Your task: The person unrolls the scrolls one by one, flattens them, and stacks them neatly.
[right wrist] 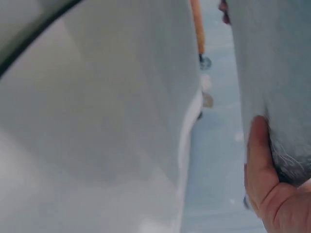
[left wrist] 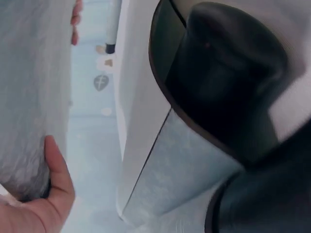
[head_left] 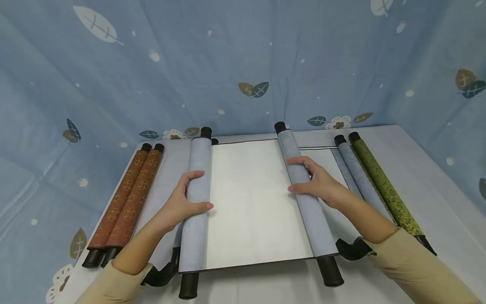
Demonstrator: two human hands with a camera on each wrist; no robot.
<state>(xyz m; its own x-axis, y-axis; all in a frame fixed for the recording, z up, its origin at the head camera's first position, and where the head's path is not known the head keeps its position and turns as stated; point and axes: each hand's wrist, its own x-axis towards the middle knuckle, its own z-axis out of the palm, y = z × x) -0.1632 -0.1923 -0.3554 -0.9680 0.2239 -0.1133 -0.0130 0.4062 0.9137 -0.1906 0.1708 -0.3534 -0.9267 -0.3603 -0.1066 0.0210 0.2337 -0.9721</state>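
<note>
A scroll with pale blue-grey backing and black rod ends is partly unrolled, its blank white sheet (head_left: 254,202) stretched between two rolls. My left hand (head_left: 185,197) grips the left roll (head_left: 197,245), thumb across the front and fingers behind. Around the right roll (head_left: 317,223) curls my right hand (head_left: 318,180), its thumb and fingers on either side. The lower edge is lifted, casting a shadow on the table. In the left wrist view the left thumb (left wrist: 59,177) presses the grey backing (left wrist: 24,97). The right wrist view has the right thumb (right wrist: 260,145) against the backing (right wrist: 277,58).
Underneath lies another white sheet (head_left: 322,160) with blue-grey borders. Two rust-red patterned scrolls (head_left: 130,185) lie at the left of the white table (head_left: 425,185). At right are a blue-grey scroll (head_left: 364,181) and a green one (head_left: 387,185). A leaf-print blue cloth (head_left: 228,50) hangs behind.
</note>
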